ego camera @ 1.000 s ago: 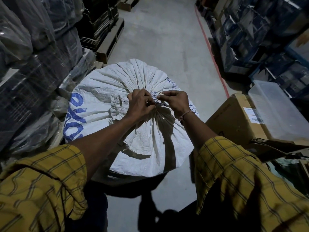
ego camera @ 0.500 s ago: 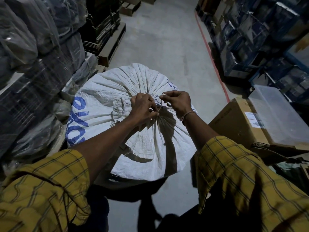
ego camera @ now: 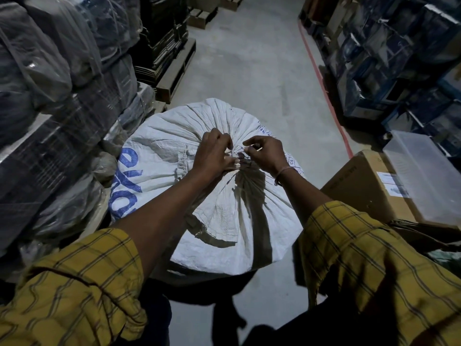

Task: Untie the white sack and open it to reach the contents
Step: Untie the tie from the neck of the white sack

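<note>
— What can't be made out here?

— The knot itself. Both hands cover the gathered neck (ego camera: 238, 161) of the sack (ego camera: 174, 146), and the tie there is too small and dim to read. The blue lettering at 9 o'clock is partly folded away, and the base of the sack is hidden below the arms.

— And the fingers?

— The left hand (ego camera: 214, 156) is curled tight, fingers pinching the bunched fabric at the neck. The right hand (ego camera: 267, 153), just beside it at 3 o'clock, has fingertips closed on what looks like the tie; which strand, I cannot tell.

— Where does the sack stand?

— On the floor (ego camera: 249, 71), centre frame, wrapped bales (ego camera: 50, 96) at 9 o'clock, a carton (ego camera: 369, 186) at 3 o'clock.
</note>
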Tool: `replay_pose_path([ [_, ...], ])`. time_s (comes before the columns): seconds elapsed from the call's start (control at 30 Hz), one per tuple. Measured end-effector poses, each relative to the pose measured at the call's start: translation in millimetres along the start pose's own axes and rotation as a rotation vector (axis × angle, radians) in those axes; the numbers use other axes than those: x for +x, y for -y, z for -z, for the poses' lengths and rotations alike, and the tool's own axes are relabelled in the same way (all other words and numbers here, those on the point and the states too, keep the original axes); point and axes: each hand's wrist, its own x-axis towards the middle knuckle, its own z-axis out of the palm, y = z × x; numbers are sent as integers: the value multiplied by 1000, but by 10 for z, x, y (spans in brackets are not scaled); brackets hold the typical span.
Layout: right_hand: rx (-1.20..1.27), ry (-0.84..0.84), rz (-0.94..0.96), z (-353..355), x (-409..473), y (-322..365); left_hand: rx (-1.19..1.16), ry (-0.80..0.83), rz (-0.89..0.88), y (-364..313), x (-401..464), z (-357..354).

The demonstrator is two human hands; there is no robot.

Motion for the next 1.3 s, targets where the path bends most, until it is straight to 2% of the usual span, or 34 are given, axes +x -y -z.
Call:
replay_pose_path([
  [0.1, -180, 38, 72, -77, 55, 60, 299, 119, 57, 16, -37, -16],
  [0.2, -260, 34, 83, -162, 108, 97, 399, 132, 26, 13, -63, -19],
  [0.33, -191, -6, 46, -256, 149, 123, 378, 120, -6, -29, -43, 25],
  [0.47, -28, -108, -34, -269, 202, 174, 255, 88, -15, -44, -22, 117],
  [0.6, 47, -193, -42, -196, 221, 144, 244, 54, -24, -56, -16, 170],
  [0.83, 85, -351, -55, -32, 267, 86, 229, 31, -40, -99, 3, 205],
  [1.03, 126, -548, -74, 357, 440, 126, 258, 23, -55, -77, -18, 214],
  [1.3, 231, -725, -184, 855, 425, -193, 279, 59, -11, -62, -20, 153],
])
